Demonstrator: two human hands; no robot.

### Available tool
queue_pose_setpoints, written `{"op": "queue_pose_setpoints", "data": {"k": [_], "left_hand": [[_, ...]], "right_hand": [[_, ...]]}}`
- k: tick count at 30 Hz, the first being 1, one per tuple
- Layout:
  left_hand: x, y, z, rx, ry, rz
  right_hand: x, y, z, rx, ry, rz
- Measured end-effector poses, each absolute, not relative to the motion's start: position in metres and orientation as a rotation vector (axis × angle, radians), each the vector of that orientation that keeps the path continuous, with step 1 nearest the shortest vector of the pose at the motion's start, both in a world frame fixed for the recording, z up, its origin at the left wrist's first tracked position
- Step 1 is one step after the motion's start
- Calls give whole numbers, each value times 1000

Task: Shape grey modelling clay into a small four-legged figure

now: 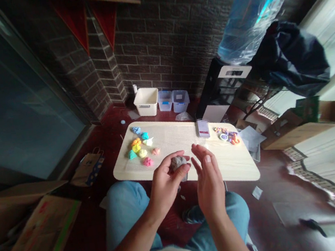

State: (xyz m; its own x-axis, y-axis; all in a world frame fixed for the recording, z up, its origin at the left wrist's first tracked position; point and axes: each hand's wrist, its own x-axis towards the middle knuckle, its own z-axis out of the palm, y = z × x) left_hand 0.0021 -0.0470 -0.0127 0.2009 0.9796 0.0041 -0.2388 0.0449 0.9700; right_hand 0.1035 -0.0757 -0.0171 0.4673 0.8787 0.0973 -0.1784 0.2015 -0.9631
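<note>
My left hand (pixel 166 178) is curled around a lump of grey modelling clay (pixel 179 163), thumb in front and fingers behind. Just to the right, my right hand (pixel 209 178) is held upright with its fingers stretched out, apart from the clay and holding nothing. Both hands are above the near edge of a low pale wooden table (pixel 237 165). On the table's left side lie several coloured clay lumps, among them a pink one (pixel 147 161), a yellow one (pixel 136 147), a green one (pixel 132 154) and a blue one (pixel 136 130).
A phone (pixel 203 129) lies at the table's back edge, with small colourful clay pieces (pixel 235 138) to its right. Behind the table stand a cream bin (pixel 147 102) and clear plastic boxes (pixel 180 100). A water dispenser (pixel 222 91) and cardboard boxes (pixel 301 125) are at the right.
</note>
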Motion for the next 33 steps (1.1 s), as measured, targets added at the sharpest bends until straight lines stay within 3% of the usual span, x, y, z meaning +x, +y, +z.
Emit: {"op": "queue_pose_setpoints", "data": {"k": [4, 7, 10, 18, 24, 33], "left_hand": [[9, -53, -19, 1511, 938, 1250], [10, -60, -24, 1662, 783, 1118], [8, -58, -21, 1488, 691, 1022], [11, -19, -2, 1273, 712, 1235], [30, -46, -13, 1239, 573, 1118], [26, -36, -1, 1293, 661, 1262]], "right_hand": [[109, -52, -10, -1031, -730, 1082], [110, -40, -10, -979, -816, 1074], [105, -43, -12, -994, -983, 1043], [76, -91, -16, -1132, -1217, 968], [101, -52, -9, -1155, -1180, 782], [94, -51, 7, -1064, -1166, 983]]}}
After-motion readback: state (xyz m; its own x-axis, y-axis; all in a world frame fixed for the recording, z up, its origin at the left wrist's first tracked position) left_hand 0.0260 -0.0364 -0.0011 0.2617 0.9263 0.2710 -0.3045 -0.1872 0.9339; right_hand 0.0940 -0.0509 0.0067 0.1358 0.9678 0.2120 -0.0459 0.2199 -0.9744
